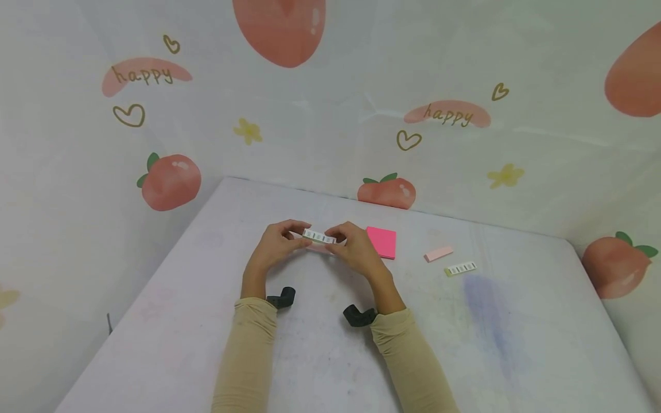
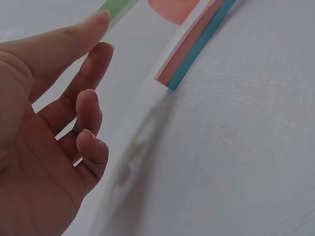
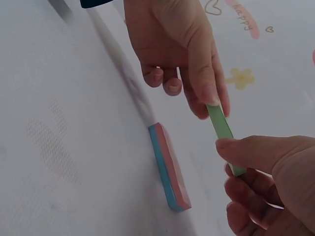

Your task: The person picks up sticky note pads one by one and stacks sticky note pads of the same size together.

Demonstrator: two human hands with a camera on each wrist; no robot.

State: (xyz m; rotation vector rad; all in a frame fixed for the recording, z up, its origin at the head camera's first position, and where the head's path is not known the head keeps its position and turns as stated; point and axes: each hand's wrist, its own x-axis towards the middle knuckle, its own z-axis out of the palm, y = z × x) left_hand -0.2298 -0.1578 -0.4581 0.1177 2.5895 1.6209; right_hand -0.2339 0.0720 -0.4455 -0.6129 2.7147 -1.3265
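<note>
Both hands hold a narrow green sticky-note pad (image 3: 221,125) by its ends, above the table. Its upward side, white with printed marks, shows in the head view. My left hand (image 1: 273,245) pinches one end between thumb and fingers; the other fingers are loosely bent in the left wrist view. At the opposite end, my right hand (image 1: 357,248) pinches it with thumb and fingertips. Below the held pad lie a pink strip pad (image 3: 172,164) and a blue strip pad (image 3: 163,169), one on the other, apart from the hands. In the head view the hands partly hide them.
A bright pink square sticky-note pad (image 1: 382,243) lies just beyond my right hand. Farther right on the white table (image 1: 320,355) are a pale pink strip pad (image 1: 438,254) and a strip pad with printed white top (image 1: 461,269). A printed curtain (image 1: 320,132) hangs behind.
</note>
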